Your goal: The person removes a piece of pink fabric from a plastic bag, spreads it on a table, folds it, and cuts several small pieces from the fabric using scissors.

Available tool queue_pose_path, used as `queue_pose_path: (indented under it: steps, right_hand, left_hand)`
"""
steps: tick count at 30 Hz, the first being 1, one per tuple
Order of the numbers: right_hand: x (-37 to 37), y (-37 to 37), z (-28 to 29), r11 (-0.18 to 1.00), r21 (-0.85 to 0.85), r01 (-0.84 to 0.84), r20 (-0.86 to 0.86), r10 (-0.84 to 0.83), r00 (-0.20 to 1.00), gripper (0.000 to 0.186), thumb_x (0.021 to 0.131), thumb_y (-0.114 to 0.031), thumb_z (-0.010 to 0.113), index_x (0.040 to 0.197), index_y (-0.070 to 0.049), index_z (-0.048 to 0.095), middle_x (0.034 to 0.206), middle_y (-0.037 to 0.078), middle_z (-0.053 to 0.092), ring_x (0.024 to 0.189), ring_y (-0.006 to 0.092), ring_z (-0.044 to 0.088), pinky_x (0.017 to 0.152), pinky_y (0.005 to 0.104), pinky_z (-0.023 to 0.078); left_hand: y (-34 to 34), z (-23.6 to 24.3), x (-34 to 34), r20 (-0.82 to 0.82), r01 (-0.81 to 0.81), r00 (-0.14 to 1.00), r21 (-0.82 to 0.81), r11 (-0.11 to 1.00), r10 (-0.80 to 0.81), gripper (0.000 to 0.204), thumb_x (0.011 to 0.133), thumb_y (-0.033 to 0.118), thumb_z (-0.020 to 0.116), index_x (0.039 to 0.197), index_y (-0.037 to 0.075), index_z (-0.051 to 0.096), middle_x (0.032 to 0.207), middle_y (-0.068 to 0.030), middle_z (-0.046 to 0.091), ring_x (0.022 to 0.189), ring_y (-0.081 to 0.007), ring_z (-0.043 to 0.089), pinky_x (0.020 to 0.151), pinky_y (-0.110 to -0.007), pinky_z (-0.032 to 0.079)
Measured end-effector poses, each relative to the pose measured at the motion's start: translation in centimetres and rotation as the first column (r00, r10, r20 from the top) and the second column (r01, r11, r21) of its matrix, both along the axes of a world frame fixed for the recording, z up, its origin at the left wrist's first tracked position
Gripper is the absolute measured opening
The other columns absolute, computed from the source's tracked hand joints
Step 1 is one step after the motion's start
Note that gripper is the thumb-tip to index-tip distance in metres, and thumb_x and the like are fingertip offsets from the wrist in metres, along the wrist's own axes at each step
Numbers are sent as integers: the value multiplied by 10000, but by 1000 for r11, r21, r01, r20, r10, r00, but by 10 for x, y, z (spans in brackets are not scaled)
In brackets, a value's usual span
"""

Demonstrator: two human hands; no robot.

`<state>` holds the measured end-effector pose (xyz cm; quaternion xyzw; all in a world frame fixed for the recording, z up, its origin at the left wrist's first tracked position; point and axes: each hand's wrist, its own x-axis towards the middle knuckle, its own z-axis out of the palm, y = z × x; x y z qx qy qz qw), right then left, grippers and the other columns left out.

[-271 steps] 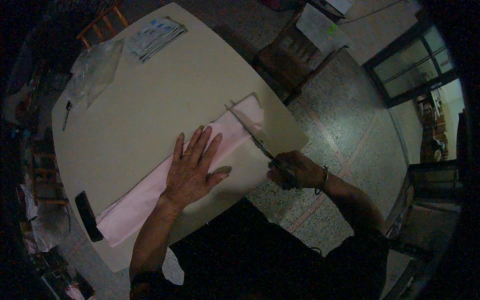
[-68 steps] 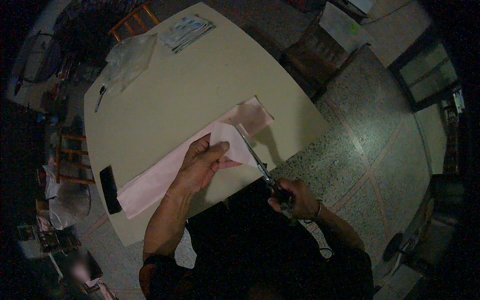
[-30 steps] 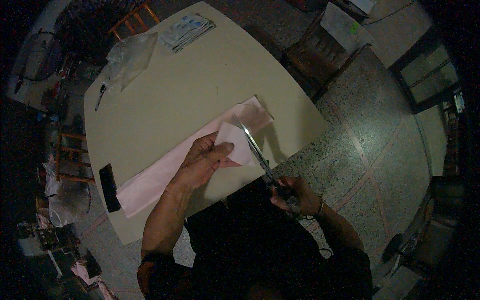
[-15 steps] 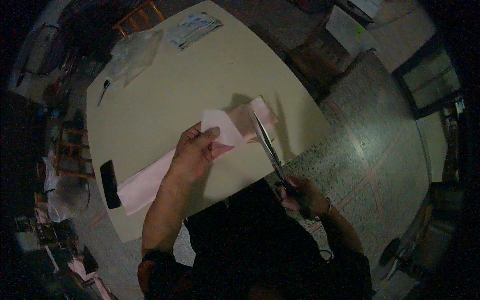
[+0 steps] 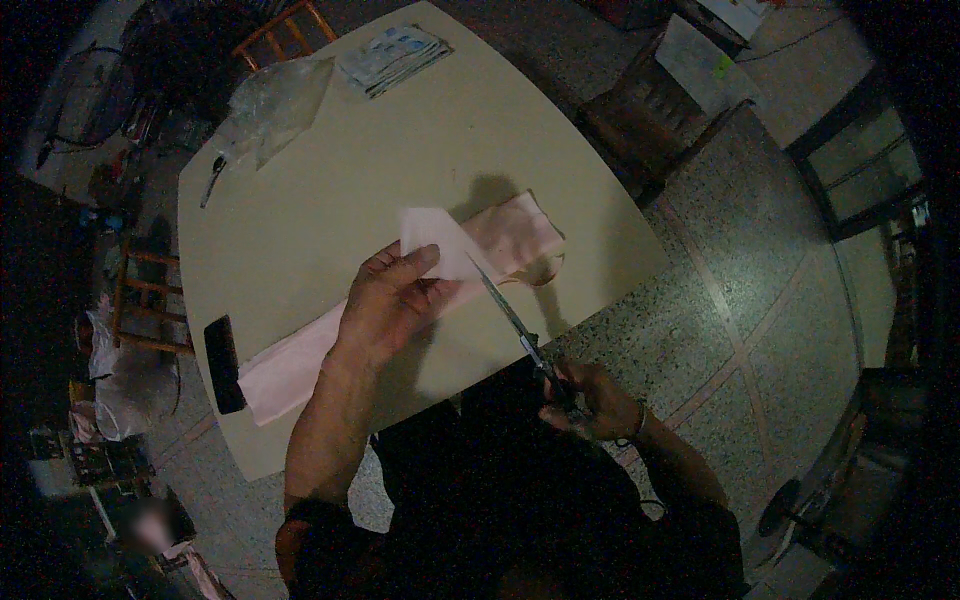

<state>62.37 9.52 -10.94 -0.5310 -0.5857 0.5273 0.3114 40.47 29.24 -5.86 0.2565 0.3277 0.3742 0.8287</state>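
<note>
Between thumb and fingers, my left hand (image 5: pixel 383 300) pinches a small pale piece (image 5: pixel 428 228) with a straight-cut outline; whether it is paper or fabric I cannot tell. My right hand (image 5: pixel 590 398) is wrapped round the dark handles of long metal scissors (image 5: pixel 508 315). Their blades look nearly together, and the tips meet the right edge of the pale piece in this view. Beneath both hands a long pink strip of cloth (image 5: pixel 292 368) lies slantwise over the table, its far right end (image 5: pixel 520 225) partly in shadow and its middle hidden by my left hand.
On the cream table (image 5: pixel 400 140) a dark phone-like slab (image 5: pixel 223 363) lies by the strip's left end. Farther off are a small dark-handled tool (image 5: pixel 212 180), a clear plastic bag (image 5: pixel 280 105) and a folded printed packet (image 5: pixel 393 60). Wooden chairs (image 5: pixel 150 300) stand left.
The scissors have moved left and toward me, from over the strip's far end to the edge of the pale piece, their blades closer together. My left hand stays nearly in place.
</note>
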Motion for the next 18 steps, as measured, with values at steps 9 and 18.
queue_pose_path:
  steps: [9,18]
  right_hand:
    - [-6,6,11,986,154,67,120,-86,989,302,767,-232,746,867,-46,529,691,73,562,622,192,552,585,331,454]
    - [-8,9,12,959,273,72,194,-128,973,283,763,-231,727,816,-43,523,663,114,556,585,260,557,559,366,452]
  left_hand:
    - [-3,-1,-3,-85,70,994,62,996,-65,171,892,38,606,1040,-44,627,978,-129,668,882,-230,669,799,-358,590]
    - [-5,1,-1,-129,30,991,46,998,-24,215,888,67,609,1075,-37,593,959,-129,669,818,-242,676,743,-362,607]
